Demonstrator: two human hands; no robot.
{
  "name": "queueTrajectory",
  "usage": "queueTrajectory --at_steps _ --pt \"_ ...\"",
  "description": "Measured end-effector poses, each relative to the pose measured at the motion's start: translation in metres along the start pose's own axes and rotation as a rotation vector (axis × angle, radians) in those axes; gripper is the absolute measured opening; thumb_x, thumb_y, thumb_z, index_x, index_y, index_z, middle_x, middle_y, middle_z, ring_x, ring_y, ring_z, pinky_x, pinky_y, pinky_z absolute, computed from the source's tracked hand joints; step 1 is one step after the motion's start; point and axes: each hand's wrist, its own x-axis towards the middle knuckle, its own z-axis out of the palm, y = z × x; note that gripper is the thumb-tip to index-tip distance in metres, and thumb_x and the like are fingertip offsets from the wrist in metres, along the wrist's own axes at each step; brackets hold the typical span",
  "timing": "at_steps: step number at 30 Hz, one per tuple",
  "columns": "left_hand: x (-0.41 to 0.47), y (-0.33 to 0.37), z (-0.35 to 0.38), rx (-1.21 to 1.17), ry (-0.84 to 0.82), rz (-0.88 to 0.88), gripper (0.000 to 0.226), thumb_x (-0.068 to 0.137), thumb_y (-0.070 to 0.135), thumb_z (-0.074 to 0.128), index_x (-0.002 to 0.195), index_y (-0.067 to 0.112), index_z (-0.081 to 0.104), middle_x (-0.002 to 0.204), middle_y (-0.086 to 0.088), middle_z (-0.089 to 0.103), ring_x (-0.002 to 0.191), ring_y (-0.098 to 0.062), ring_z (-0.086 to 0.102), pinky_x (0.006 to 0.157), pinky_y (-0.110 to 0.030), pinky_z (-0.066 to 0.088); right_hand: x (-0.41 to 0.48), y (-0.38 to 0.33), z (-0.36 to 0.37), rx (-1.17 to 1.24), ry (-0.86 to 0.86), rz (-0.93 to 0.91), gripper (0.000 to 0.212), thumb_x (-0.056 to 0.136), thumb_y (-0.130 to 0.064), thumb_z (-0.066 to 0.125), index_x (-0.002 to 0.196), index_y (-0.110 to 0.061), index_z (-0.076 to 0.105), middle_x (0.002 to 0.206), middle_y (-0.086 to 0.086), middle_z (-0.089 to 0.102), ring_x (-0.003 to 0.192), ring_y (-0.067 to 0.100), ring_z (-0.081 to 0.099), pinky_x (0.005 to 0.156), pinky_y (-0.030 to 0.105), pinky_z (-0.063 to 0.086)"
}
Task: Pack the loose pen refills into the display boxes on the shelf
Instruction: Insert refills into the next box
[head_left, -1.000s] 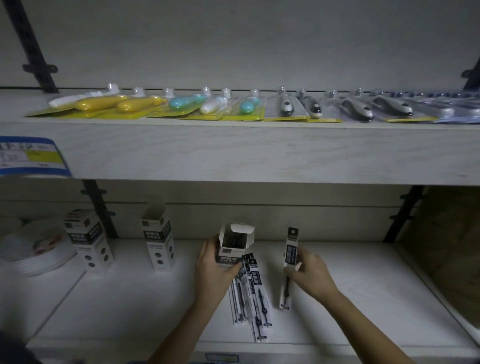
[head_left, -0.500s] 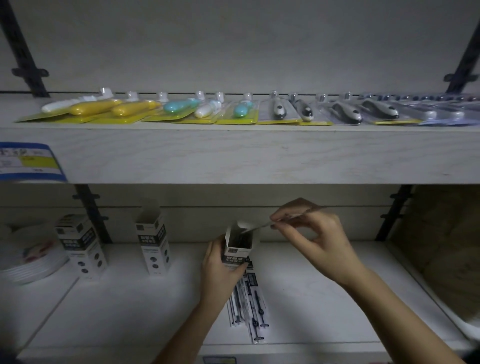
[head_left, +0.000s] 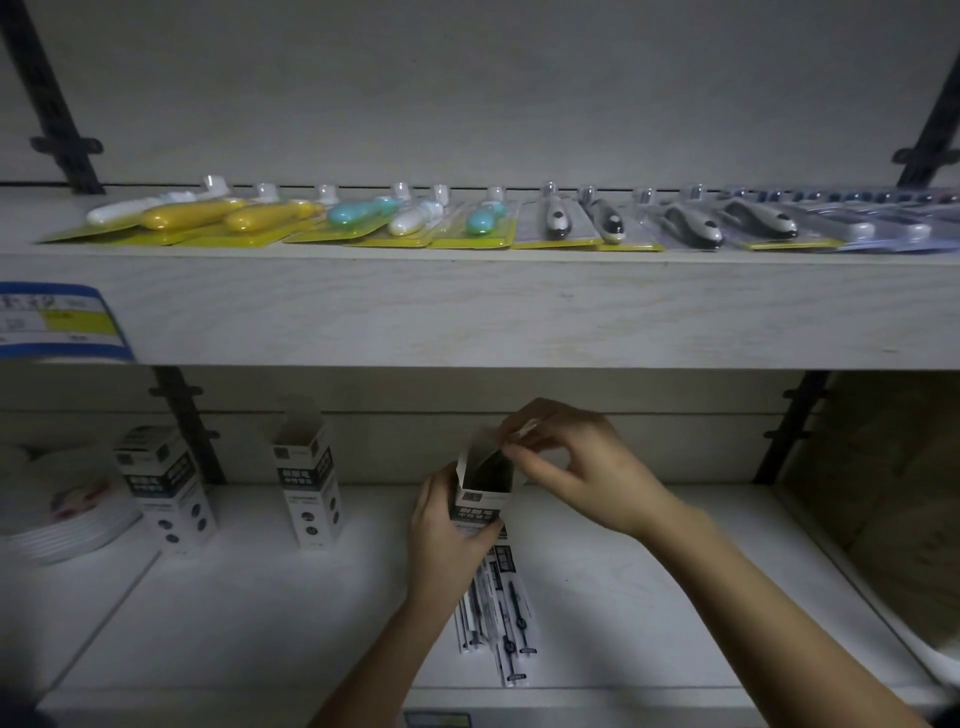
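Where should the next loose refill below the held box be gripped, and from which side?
Probably pinch the rightmost refill at its near end, from above-right: the pile lies flat, lengthwise toward the camera, far ends behind the left hand and box.

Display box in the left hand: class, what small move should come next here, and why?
Probably let the refill drop in and release it. The right hand pinches its top end at the mouth of the open display box, which the left hand grips; more loose refills lie on the shelf.
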Motion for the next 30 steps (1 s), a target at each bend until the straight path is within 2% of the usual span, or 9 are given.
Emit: queueTrajectory --at_steps 4,7,10,13,16,21,24,27,30 --pt "0.0 0.001 0.0 0.01 0.002 0.009 0.055 0.058 0.01 0.082 0.099 0.032 0.051 0.095 0.005 0.057 0.091 -0.019 0.061 0.077 -0.039 0.053 0.004 0.005 0.004 -0.264 -0.071 0.043 0.024 0.089 -0.038 0.05 0.102 -0.021 0.061 0.088 -0.001 0.059 0.075 0.012 0.056 0.062 0.028 0.044" --pt "0.001 0.001 0.002 0.01 0.004 0.009 0.053 0.059 0.009 0.081 0.099 0.028 0.052 0.095 0.001 0.058 0.09 -0.019 0.061 0.074 -0.036 0.053 0.008 0.002 0.005 -0.365 -0.055 -0.017 0.021 0.091 -0.028 0.054 0.1 -0.013 0.064 0.082 0.006 0.059 0.078 0.018 0.05 0.066 0.028 0.033" --pt "0.0 0.003 0.002 0.01 0.004 0.022 0.053 0.06 0.008 0.081 0.095 0.031 0.05 0.093 0.001 0.057 0.088 -0.019 0.061 0.072 -0.034 0.052 0.011 0.006 0.008 -0.479 -0.086 -0.06 0.024 0.092 -0.028 0.049 0.095 -0.012 0.066 0.092 0.001 0.065 0.086 0.016 0.049 0.068 0.025 0.022" --pt "0.0 0.004 0.002 0.009 0.001 0.031 0.053 0.06 0.007 0.081 0.095 0.031 0.05 0.093 0.0 0.058 0.087 -0.018 0.06 0.072 -0.033 0.052 0.013 0.015 0.012 -0.48 -0.095 -0.055 0.022 0.09 -0.029 0.049 0.093 -0.017 0.067 0.099 -0.007 0.067 0.09 0.016 0.049 0.07 0.025 0.018" --pt "0.001 0.004 0.003 0.013 0.006 0.039 0.052 0.06 0.007 0.081 0.096 0.028 0.051 0.093 -0.001 0.058 0.087 -0.018 0.06 0.072 -0.033 0.052 0.013 0.018 0.017 -0.489 -0.109 -0.045 0.022 0.088 -0.029 0.048 0.092 -0.018 0.066 0.093 -0.005 0.065 0.09 0.018 0.052 0.071 0.025 0.019" --pt "0.001 0.002 0.002 0.014 0.004 0.036 0.052 0.06 0.009 0.082 0.099 0.026 0.052 0.094 -0.001 0.058 0.089 -0.019 0.06 0.075 -0.036 0.053 0.012 0.017 0.019 -0.316 -0.044 0.022 0.03 0.083 -0.029 0.047 0.107 -0.025 0.065 0.103 -0.008 0.067 0.086 0.012 0.049 0.073 0.028 0.028" --pt "0.001 0.001 0.0 0.015 0.018 0.023 0.055 0.059 0.008 0.082 0.099 0.028 0.051 0.095 0.001 0.057 0.09 -0.019 0.06 0.077 -0.036 0.053 0.009 0.02 0.02 -0.205 0.024 0.058 0.022 0.085 -0.026 0.052 0.101 -0.026 0.067 0.097 -0.012 0.066 0.075 0.005 0.044 0.069 0.024 0.031" --pt "0.001 -0.002 -0.004 0.009 0.012 -0.003 0.054 0.059 0.007 0.082 0.098 0.028 0.051 0.094 0.003 0.056 0.089 -0.018 0.061 0.078 -0.036 0.054 0.004 0.024 0.022 -0.015 0.194 0.143 0.018 0.082 -0.023 0.054 0.09 -0.027 0.069 0.086 -0.022 0.064 0.066 0.003 0.051 0.06 0.015 0.039" --pt "0.001 -0.007 -0.01 0.018 0.017 -0.014 0.054 0.059 0.005 0.082 0.099 0.024 0.051 0.093 0.007 0.055 0.089 -0.017 0.061 0.078 -0.033 0.054 -0.005 0.038 0.034 0.13 0.374 0.293 0.016 0.082 -0.015 0.056 0.082 -0.025 0.069 0.079 -0.015 0.068 0.062 0.007 0.057 0.054 0.021 0.041"
